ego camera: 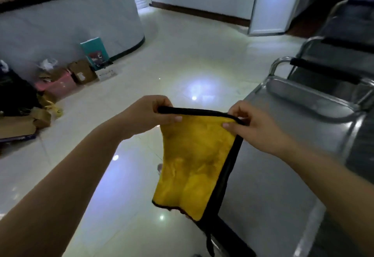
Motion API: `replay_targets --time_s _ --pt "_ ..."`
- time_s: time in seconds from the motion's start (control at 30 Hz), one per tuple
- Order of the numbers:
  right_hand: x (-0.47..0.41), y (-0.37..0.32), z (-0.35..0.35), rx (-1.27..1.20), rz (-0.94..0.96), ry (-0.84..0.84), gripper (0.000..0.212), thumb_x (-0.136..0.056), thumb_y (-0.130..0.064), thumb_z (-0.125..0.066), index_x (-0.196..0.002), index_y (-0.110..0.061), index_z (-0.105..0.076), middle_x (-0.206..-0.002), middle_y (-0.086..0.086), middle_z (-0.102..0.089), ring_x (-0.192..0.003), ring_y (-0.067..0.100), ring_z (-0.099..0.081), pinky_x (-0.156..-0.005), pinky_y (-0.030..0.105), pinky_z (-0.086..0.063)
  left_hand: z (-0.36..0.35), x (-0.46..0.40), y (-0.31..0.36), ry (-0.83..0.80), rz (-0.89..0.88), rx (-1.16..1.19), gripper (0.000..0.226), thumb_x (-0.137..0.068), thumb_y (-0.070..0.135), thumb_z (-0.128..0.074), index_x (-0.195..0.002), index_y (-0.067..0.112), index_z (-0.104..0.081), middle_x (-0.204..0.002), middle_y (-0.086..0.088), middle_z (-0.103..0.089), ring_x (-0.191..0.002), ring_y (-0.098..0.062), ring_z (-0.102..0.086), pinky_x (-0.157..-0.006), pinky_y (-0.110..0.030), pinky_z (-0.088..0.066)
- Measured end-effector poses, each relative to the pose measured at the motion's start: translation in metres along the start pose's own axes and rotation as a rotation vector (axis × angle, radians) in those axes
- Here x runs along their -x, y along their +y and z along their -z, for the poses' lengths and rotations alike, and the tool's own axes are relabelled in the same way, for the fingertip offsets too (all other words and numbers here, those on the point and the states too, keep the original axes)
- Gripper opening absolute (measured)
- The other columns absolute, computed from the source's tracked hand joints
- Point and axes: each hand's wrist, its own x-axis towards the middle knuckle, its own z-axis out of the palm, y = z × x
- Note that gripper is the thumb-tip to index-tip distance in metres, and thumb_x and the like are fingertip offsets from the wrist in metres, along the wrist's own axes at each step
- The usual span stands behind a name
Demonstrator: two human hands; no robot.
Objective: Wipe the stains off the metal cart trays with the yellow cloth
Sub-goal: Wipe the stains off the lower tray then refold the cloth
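A yellow cloth [194, 163] with a black hem hangs in the air in front of me, spread out by its top edge. My left hand [149, 115] pinches the top left corner and my right hand [255, 127] pinches the top right corner. The cloth's lower part droops over the left edge of the metal cart's top tray [269, 175], a flat steel surface at the right. I cannot make out stains on the tray in this dim light.
A curved white counter [81, 24] stands at the back left with boxes and bags [60, 82] piled on the floor beside it. Glossy tiled floor [182, 64] stretches ahead. More steel carts [334, 58] with handles are at the right, and a white door [271, 3] beyond.
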Motion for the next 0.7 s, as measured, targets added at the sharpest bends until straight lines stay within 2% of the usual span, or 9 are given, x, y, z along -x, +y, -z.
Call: replay_targets --time_s 0.07,0.13,0.23,0.3,0.4,0.53,0.63,0.7 --pt "-0.003 -0.006 0.010 0.024 -0.005 0.086 0.011 -0.087 -0.016 -0.067 -0.087 -0.012 -0.057 -0.081 0.002 -0.058 -0.070 0.009 -0.055 -0.065 0.014 -0.044 -0.001 -0.019 0.008 -0.007 -0.046 0.010 0.038 -0.071 0.050 -0.069 -0.085 0.014 -0.063 -0.077 -0.002 -0.059 -0.066 -0.001 -0.055 -0.060 -0.017 -0.045" --pt "-0.008 -0.012 0.023 0.037 -0.001 0.196 0.011 -0.086 -0.012 -0.068 -0.087 -0.013 -0.057 -0.082 -0.004 -0.057 -0.073 -0.001 -0.054 -0.067 0.010 -0.045 -0.003 -0.038 0.019 0.033 -0.077 0.054 0.027 -0.075 0.044 -0.072 -0.081 0.019 -0.062 -0.076 0.003 -0.060 -0.070 -0.004 -0.058 -0.062 -0.019 -0.047" --pt "-0.015 -0.023 0.049 0.063 0.019 0.332 0.019 -0.084 -0.012 -0.070 -0.097 -0.019 -0.059 -0.088 -0.012 -0.057 -0.084 -0.003 -0.056 -0.073 0.011 -0.047 -0.005 -0.063 0.041 0.146 -0.145 0.100 0.021 -0.077 0.039 -0.075 -0.081 0.023 -0.061 -0.079 0.006 -0.061 -0.070 -0.001 -0.060 -0.060 -0.014 -0.049" --pt "-0.016 -0.027 0.066 0.062 0.032 0.391 0.029 -0.082 -0.012 -0.072 -0.105 -0.024 -0.059 -0.088 -0.015 -0.057 -0.081 -0.004 -0.058 -0.072 0.010 -0.048 -0.009 -0.077 0.056 0.200 -0.202 0.113 0.018 -0.078 0.036 -0.076 -0.083 0.025 -0.062 -0.082 0.006 -0.063 -0.067 0.005 -0.060 -0.059 -0.011 -0.050" --pt "-0.013 -0.021 0.080 0.078 0.034 0.458 0.033 -0.079 -0.010 -0.074 -0.104 -0.028 -0.062 -0.087 -0.014 -0.059 -0.078 -0.005 -0.059 -0.070 0.010 -0.048 -0.023 -0.091 0.067 0.195 -0.245 0.117 0.012 -0.079 0.030 -0.077 -0.085 0.025 -0.067 -0.084 0.006 -0.065 -0.071 0.004 -0.060 -0.065 -0.013 -0.051" --pt "0.008 0.025 0.068 0.063 -0.076 0.419 0.034 -0.075 -0.003 -0.075 -0.098 -0.025 -0.064 -0.086 0.001 -0.063 -0.077 0.014 -0.059 -0.070 0.021 -0.049 -0.059 -0.106 0.041 0.081 -0.151 0.096 0.015 -0.077 0.022 -0.079 -0.088 0.014 -0.074 -0.080 0.000 -0.069 -0.069 -0.003 -0.059 -0.065 -0.015 -0.047" --pt "0.039 0.074 0.034 0.051 -0.243 0.310 0.039 -0.075 0.004 -0.073 -0.097 -0.026 -0.062 -0.080 0.002 -0.054 -0.070 0.016 -0.051 -0.063 0.019 -0.041 -0.102 -0.101 -0.001 -0.134 -0.014 0.033 0.008 -0.078 0.019 -0.078 -0.084 0.019 -0.074 -0.081 -0.002 -0.071 -0.071 -0.006 -0.060 -0.064 -0.013 -0.046" --pt "0.064 0.106 0.008 -0.036 -0.369 0.191 0.040 -0.076 0.007 -0.070 -0.099 -0.024 -0.059 -0.081 0.006 -0.049 -0.073 0.020 -0.049 -0.065 0.022 -0.040 -0.131 -0.091 -0.035 -0.315 0.079 0.005 0.006 -0.079 0.016 -0.077 -0.081 0.019 -0.073 -0.076 0.000 -0.067 -0.068 -0.005 -0.058 -0.059 -0.009 -0.043"
